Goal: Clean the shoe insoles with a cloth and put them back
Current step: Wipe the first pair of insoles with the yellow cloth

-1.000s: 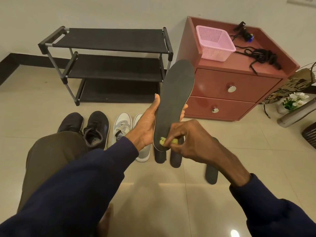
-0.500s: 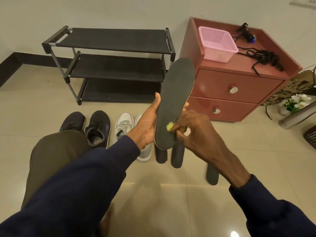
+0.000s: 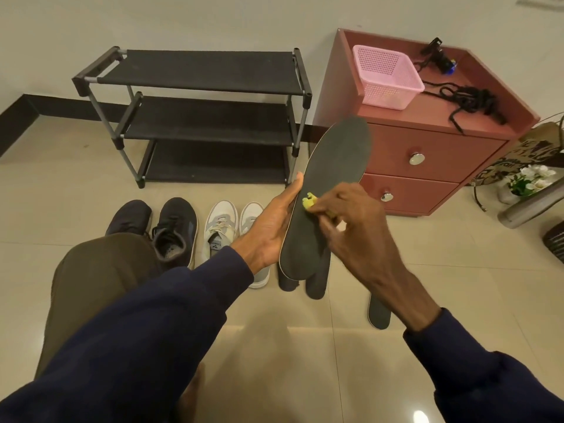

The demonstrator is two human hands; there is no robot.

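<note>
My left hand (image 3: 272,222) holds a long black insole (image 3: 334,166) upright by its left edge, toe end pointing up and to the right. My right hand (image 3: 349,219) pinches a small yellow cloth (image 3: 309,203) and presses it against the middle of the insole's face. On the floor below lie other black insoles (image 3: 316,283), two side by side under the held one and a third insole (image 3: 379,314) further right. A pair of black shoes (image 3: 171,228) and a pair of white shoes (image 3: 220,227) stand in a row to the left.
An empty black three-tier shoe rack (image 3: 207,117) stands against the wall. A red two-drawer cabinet (image 3: 427,154) to its right carries a pink basket (image 3: 386,76) and black cables. My knee (image 3: 100,270) is at lower left. A metal bottle and flowers sit at the right edge.
My right hand has slid the yellow cloth up the insole from near its heel to about its middle. My left hand keeps the same hold on the insole.
</note>
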